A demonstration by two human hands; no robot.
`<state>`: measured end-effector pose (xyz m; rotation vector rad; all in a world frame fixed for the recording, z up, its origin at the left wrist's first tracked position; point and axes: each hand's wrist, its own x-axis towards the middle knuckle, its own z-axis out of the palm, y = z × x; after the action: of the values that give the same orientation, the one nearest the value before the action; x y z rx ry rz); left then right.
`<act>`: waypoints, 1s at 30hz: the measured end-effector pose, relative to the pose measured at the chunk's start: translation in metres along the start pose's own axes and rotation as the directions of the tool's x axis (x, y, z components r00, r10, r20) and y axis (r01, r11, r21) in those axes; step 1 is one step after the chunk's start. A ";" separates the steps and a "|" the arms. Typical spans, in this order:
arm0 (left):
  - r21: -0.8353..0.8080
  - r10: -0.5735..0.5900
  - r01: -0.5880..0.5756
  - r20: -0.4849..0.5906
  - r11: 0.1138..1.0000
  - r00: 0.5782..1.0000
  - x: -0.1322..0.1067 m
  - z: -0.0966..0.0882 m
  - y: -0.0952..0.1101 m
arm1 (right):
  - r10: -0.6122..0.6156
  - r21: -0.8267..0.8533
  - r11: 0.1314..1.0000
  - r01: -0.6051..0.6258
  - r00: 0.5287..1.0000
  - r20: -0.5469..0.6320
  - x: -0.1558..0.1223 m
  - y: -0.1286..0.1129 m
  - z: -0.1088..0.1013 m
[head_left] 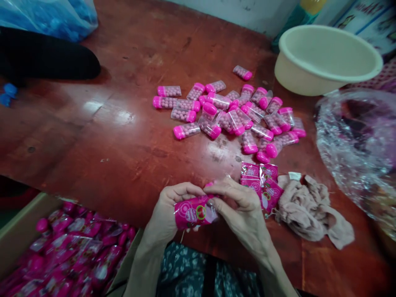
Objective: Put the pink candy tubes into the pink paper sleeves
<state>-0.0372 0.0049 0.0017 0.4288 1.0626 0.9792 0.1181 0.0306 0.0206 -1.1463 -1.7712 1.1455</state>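
Near the table's front edge, a pink printed wrapper (189,212) is pinched between my two hands. My left hand (168,206) grips its left side, fingers closed along the top. My right hand (239,202) holds the other end with thumb and fingertips. A bit of bright pink shows at the fingertips, perhaps a container cap; most of it is hidden by the fingers. Just right of my right hand lie several flat pink wrappers (270,194). Beyond my hands, many clear containers of pale pink balls with pink caps (185,130) lie scattered on the table.
A cardboard box (23,222) of wrapped pink containers (80,247) stands at lower left. A crumpled beige cloth (309,210) lies right of the wrappers. Farther right are a clear plastic bag (349,136) and a cream basin (309,76). A black object (52,57) and blue bag (52,18) sit at upper left.
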 end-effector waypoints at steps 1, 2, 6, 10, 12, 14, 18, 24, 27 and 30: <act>0.045 -0.003 0.003 -0.001 0.999 1.000 -0.001 0.001 0.000 | -0.016 -0.023 1.000 0.015 0.999 -0.032 0.000 0.001 0.002; 0.095 -0.001 0.002 -0.002 0.995 1.000 -0.002 0.001 0.001 | -0.029 -0.058 0.998 0.025 0.997 -0.070 -0.001 0.002 0.003; 0.252 0.058 -0.049 -0.026 0.966 0.998 -0.007 0.006 0.003 | 0.010 -0.091 0.996 -0.021 0.993 -0.116 -0.004 0.004 0.010; 0.212 0.117 -0.088 -0.127 0.973 0.985 -0.012 0.006 0.001 | 0.169 0.019 0.986 -0.168 0.974 -0.148 -0.004 0.006 0.008; 0.194 0.146 -0.114 -0.159 0.974 0.976 -0.013 0.001 0.000 | 0.203 0.030 0.979 -0.201 0.959 -0.197 -0.004 0.005 0.005; 0.201 0.175 -0.137 -0.189 0.970 0.966 -0.013 -0.004 -0.001 | 0.197 0.037 0.980 -0.194 0.956 -0.218 -0.005 0.003 0.001; 0.168 0.194 -0.159 -0.214 0.973 0.957 -0.009 -0.002 0.000 | 0.152 0.129 0.982 -0.138 0.983 -0.107 -0.007 -0.002 0.000; 0.079 0.202 -0.188 -0.226 0.979 0.953 -0.004 0.009 -0.005 | 0.196 0.208 0.958 -0.198 0.980 0.029 -0.007 -0.001 0.006; 0.054 0.172 -0.164 -0.222 0.985 0.960 -0.003 0.007 -0.007 | 0.234 0.236 0.949 -0.210 0.969 -0.077 -0.009 0.001 0.007; 0.037 0.156 -0.152 -0.218 0.988 0.963 -0.001 0.004 -0.007 | 0.228 0.194 0.958 -0.211 0.971 -0.069 -0.010 0.002 0.009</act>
<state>-0.0305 0.0005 -0.0010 0.4314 1.2536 1.1754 0.1145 0.0198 0.0144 -1.2836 -1.4607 1.3362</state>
